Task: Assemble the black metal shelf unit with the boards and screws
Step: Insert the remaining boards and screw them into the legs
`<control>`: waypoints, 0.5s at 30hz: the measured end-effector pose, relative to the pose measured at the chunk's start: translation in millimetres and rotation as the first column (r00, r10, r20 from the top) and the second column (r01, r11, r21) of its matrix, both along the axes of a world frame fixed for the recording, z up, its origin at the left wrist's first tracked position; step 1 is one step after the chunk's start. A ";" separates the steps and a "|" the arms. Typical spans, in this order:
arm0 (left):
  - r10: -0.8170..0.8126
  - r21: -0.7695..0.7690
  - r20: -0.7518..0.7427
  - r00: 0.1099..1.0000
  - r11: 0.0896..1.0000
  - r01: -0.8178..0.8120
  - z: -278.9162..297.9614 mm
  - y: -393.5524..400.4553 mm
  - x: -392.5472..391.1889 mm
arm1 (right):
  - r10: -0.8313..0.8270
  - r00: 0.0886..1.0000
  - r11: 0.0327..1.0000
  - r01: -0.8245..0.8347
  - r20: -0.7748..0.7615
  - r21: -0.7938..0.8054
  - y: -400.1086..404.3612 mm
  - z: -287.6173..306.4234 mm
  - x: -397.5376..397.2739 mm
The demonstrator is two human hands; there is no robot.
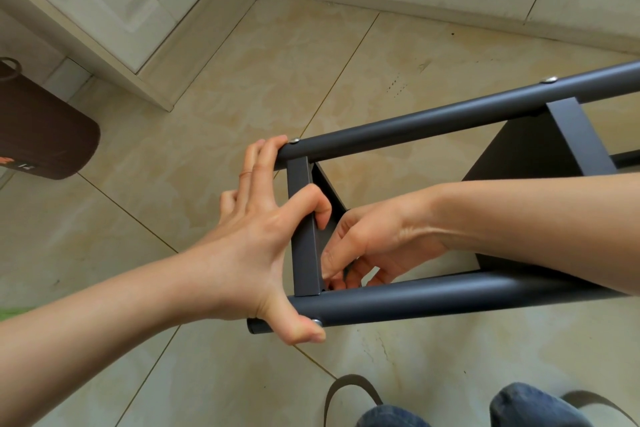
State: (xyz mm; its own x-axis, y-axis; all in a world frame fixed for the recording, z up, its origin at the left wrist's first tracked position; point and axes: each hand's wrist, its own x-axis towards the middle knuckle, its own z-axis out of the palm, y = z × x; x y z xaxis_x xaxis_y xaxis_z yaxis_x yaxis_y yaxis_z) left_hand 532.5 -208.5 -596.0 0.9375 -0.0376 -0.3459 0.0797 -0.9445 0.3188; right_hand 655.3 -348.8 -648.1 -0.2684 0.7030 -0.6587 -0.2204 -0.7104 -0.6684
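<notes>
The black metal shelf frame lies on its side above the tiled floor, with an upper tube (450, 118) and a lower tube (450, 298) joined by a flat crossbar (304, 253). My left hand (256, 239) spans that end: fingertips on the upper tube's tip, index finger hooked over the crossbar, thumb by a screw head (317, 322) on the lower tube. My right hand (374, 239) reaches inside the frame, its fingertips pinched together at the inner corner of crossbar and lower tube. What they pinch is hidden. A dark board (519, 156) sits at a second crossbar (571, 139).
White cabinets (156, 10) with black handles line the far wall and the left. A brown mat (41, 128) lies on the floor at left. My knees in jeans (533, 406) and a slipper (349, 388) show at the bottom edge.
</notes>
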 end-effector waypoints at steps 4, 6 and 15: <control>0.016 0.000 -0.030 0.999 1.000 -0.016 1.7 -0.4 0.7 | -0.010 1.000 1.000 0.010 -0.006 0.007 -0.1 -0.4 0.8; 0.015 0.016 -0.043 0.999 1.000 -0.014 2.7 -0.7 1.8 | -0.004 1.000 1.000 0.004 -0.016 0.017 -0.2 -0.3 1.3; 0.030 0.035 -0.170 0.985 0.999 -0.024 6.4 6.2 3.4 | 0.053 0.986 0.998 -0.059 0.161 0.032 -21.8 33.8 19.7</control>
